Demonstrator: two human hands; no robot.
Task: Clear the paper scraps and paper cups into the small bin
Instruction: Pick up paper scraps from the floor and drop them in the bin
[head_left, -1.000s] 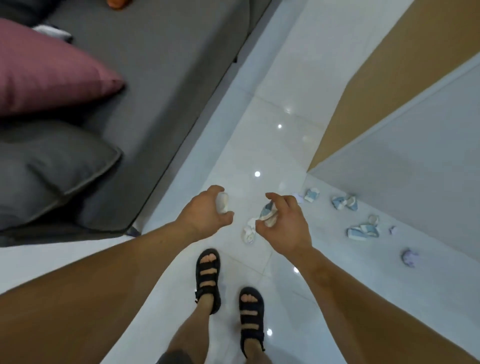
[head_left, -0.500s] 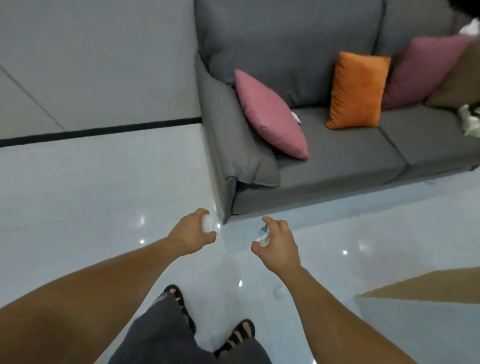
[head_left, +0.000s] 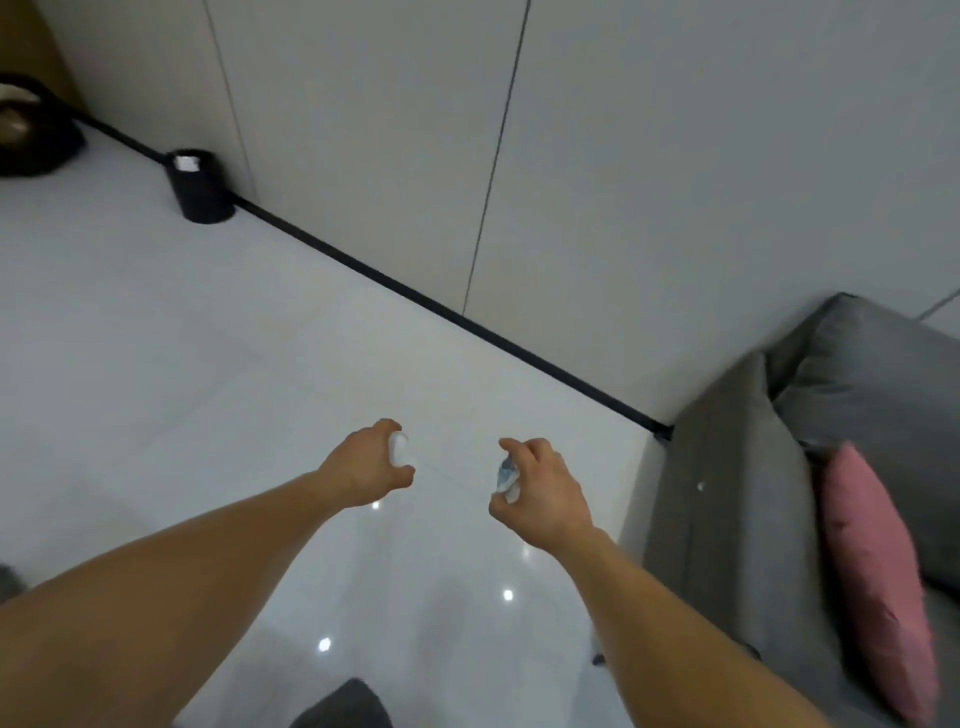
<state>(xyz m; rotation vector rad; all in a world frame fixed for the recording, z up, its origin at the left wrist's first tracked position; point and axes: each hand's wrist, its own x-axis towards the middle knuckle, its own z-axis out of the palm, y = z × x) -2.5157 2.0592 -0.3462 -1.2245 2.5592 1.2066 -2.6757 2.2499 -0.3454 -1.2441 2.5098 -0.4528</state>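
My left hand grips a white crumpled paper scrap in curled fingers, held out over the glossy floor. My right hand grips a crushed blue-and-white paper cup. A small black round bin stands against the wall at the far left, with something white showing inside its rim. Both hands are well short of the bin, which lies up and to the left of them.
A grey sofa with a pink cushion fills the right side. A black baseboard runs along the white wall. A dark round object sits in the far left corner. White tiled floor lies between me and the bin.
My view has swung left from the scraps on the floor, past the sofa, to the wall and the bin. Both hands keep hold of their paper throughout.
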